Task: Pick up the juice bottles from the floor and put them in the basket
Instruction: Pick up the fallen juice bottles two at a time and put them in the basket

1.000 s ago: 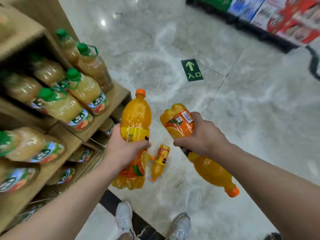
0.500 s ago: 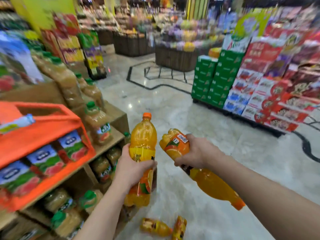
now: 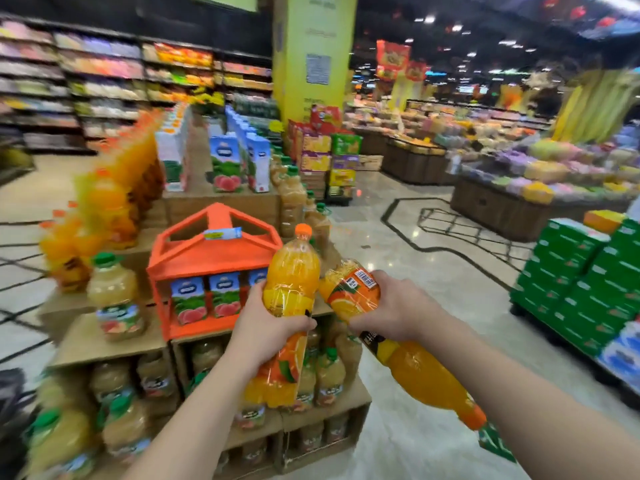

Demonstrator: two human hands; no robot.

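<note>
My left hand (image 3: 268, 329) grips an orange juice bottle (image 3: 291, 275) around its middle, upright with the orange cap on top. My right hand (image 3: 393, 311) holds a second orange juice bottle (image 3: 420, 375) by its label; this one is tipped, base up by the first bottle, cap pointing down to the right. Both bottles are in the air in front of me, close together. An orange plastic basket (image 3: 214, 256) stands on the wooden display to the left of the bottles, with juice cartons showing through its side. No bottles on the floor are in view.
The stepped wooden display (image 3: 104, 344) below and left carries pale juice bottles (image 3: 116, 299) with green caps. Rows of orange bottles (image 3: 114, 202) and tall cartons (image 3: 227, 164) stand behind the basket. Green boxes (image 3: 581, 285) are stacked at right. Polished floor (image 3: 433, 278) stretches ahead.
The view has swung up from the floor to the shop aisle. Both hands have risen with their bottles, and the orange basket has come into full view left of them.
</note>
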